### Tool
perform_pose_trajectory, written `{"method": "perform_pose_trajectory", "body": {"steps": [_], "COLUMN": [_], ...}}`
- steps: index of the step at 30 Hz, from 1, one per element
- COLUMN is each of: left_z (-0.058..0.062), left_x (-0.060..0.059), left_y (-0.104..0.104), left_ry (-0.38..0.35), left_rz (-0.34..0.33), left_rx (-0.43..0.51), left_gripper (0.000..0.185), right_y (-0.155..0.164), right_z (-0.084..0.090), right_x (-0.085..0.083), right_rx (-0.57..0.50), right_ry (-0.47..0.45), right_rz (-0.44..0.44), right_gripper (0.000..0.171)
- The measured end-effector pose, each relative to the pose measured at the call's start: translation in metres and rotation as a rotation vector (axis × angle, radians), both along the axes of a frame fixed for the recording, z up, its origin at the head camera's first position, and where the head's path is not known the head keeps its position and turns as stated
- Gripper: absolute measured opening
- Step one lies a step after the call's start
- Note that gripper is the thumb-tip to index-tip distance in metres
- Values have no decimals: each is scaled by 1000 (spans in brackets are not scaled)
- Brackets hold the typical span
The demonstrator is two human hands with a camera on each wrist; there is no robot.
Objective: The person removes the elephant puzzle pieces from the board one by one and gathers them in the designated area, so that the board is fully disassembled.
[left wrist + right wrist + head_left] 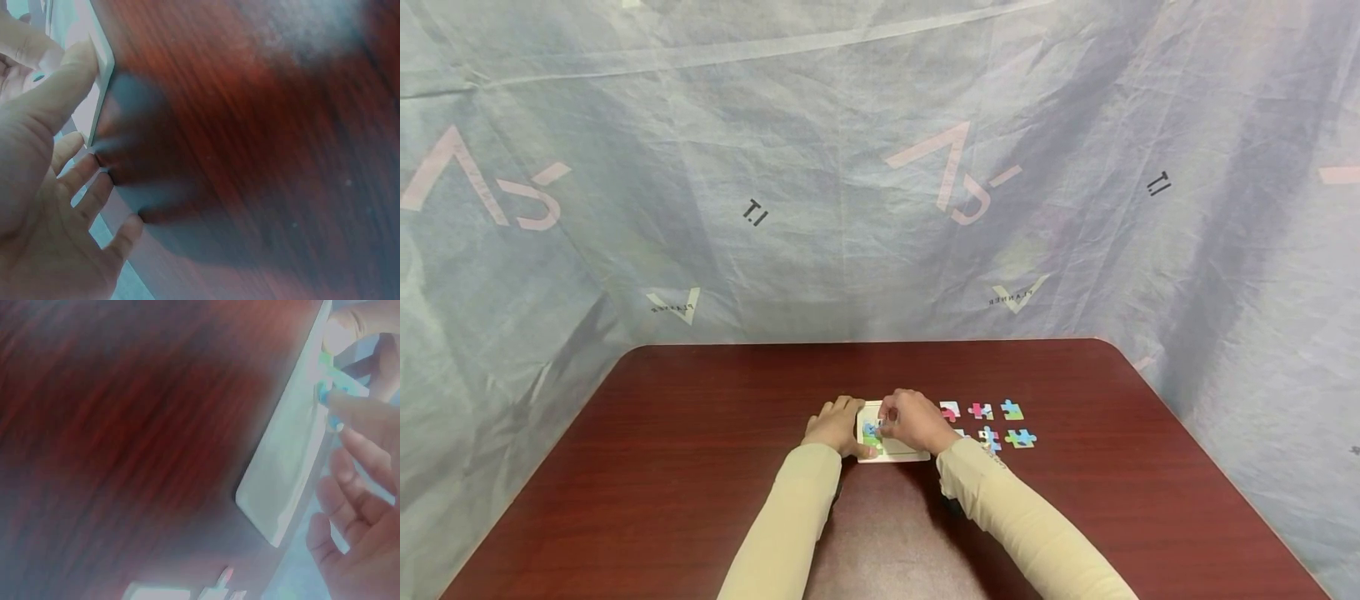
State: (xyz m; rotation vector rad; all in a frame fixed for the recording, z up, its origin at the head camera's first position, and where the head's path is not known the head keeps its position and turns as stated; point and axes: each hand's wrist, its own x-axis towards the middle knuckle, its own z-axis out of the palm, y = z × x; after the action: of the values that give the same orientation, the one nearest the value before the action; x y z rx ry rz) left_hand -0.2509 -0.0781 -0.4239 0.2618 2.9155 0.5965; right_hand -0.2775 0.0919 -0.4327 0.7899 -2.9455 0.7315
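Observation:
A small, pale puzzle board (907, 455) lies flat on the table between both hands. Blue and green puzzle pieces (870, 433) fill part of its left side, while its right part shows bare. My left hand (835, 427) steadies the board's left edge, thumb over the near rim and the other fingers spread with their tips on the table. Above the board, my right hand (917, 421) pinches a small puzzle piece (323, 394) with blue on it between thumb and index finger. Its other fingers hang loosely curled. The fingers hide most of that piece.
Several loose puzzle pieces lie in two rows right of the board, among them a green-blue one (1021, 438) and a pink-white one (981, 410). The right wrist partly covers the nearest ones. A grey printed cloth (850, 208) hangs behind the dark red table (700, 467).

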Motion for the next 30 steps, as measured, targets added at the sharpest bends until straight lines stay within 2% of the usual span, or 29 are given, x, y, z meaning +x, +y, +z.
{"method": "perform_pose_trajectory", "body": {"steps": [4,9,14,19,22,30], "left_z": [0,4,8,10,9,4], "left_x": [-1,0,3,4,3,1], "left_y": [0,1,1,1,0,1], "left_ry": [-13,-44,-46,-65,-61,-56], "left_rz": [8,25,36,40,34,20], "left_rx": [10,16,21,26,23,32], "left_gripper": [84,84,82,82,83,83], "right_y": [2,3,-2,-4,-1,16], "right_z": [-1,-3,-4,-1,3,7], "right_x": [1,5,6,3,0,4], "right_rx": [14,-26,-97,-195,-220,-155], "right_ry": [14,18,2,-28,-34,-123], "right_rz": [33,10,-47,-167,-208,-158], "right_gripper": [6,6,4,8,9,10]}}
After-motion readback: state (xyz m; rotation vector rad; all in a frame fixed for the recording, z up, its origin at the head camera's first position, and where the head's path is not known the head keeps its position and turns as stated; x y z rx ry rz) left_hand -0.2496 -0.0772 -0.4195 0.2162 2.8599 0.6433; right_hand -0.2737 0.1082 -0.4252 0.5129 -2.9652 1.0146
